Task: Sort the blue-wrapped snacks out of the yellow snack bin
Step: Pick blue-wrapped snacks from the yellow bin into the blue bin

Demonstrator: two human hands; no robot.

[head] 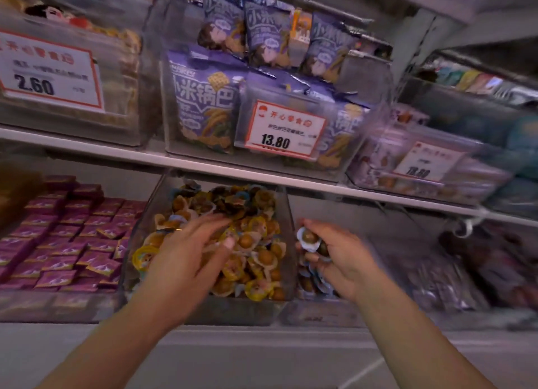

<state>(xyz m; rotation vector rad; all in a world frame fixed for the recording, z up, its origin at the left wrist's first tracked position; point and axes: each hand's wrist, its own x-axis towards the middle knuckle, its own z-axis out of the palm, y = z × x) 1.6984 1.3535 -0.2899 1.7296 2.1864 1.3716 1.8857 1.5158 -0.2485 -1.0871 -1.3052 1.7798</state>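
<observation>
1. The left hand [189, 252], fingers spread and holding nothing, is reaching over the yellow snack bin [286, 243] on the lower shelf [378, 198].
2. The right hand [334, 252], its grip clamped on blue-wrapped snacks [310, 238], is hovering above the neighbouring bin [311, 284] along the yellow bin's right wall.
3. Judgement: sorting is partly done; bluish wrappers are showing near the yellow bin's rear edge.
</observation>
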